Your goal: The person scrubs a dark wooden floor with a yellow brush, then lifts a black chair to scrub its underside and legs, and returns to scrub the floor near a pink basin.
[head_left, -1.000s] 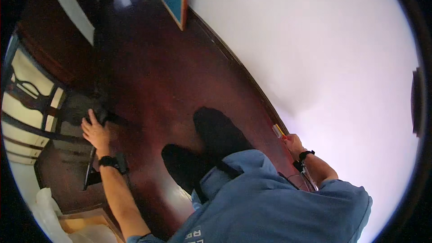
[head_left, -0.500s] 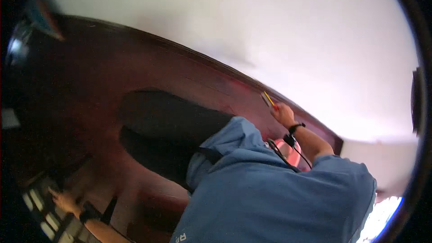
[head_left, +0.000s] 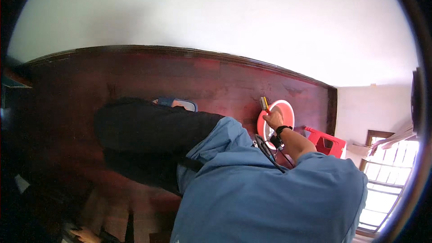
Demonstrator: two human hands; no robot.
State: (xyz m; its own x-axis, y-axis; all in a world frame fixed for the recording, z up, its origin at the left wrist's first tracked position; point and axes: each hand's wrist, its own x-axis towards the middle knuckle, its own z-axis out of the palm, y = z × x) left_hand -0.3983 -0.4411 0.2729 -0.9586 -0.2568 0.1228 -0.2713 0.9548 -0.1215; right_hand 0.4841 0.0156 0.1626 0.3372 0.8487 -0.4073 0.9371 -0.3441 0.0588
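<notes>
My right hand (head_left: 274, 120) is closed around the handle of a brush (head_left: 264, 103). The brush's bristle head points up and away, beside the far left rim of a round basin (head_left: 288, 108), pinkish red outside and pale inside. My hand and wrist cover part of the basin's opening. At the lower left edge, in dim light, my left hand (head_left: 86, 234) reaches out sideways near some dark furniture. Its fingers look stretched out, with nothing visible in them, though the picture is dark there.
A red plastic stool (head_left: 325, 143) stands right of the basin. The dark reddish wooden floor (head_left: 216, 81) meets a white wall (head_left: 202, 13) along a dark skirting board. My foot in a blue slipper (head_left: 186, 105) shows past my leg. A barred window (head_left: 389, 171) is at the right.
My right hand has brought the brush from near the skirting board down to the basin. My view has turned, bringing the stool and window into sight, and my left hand now shows lower.
</notes>
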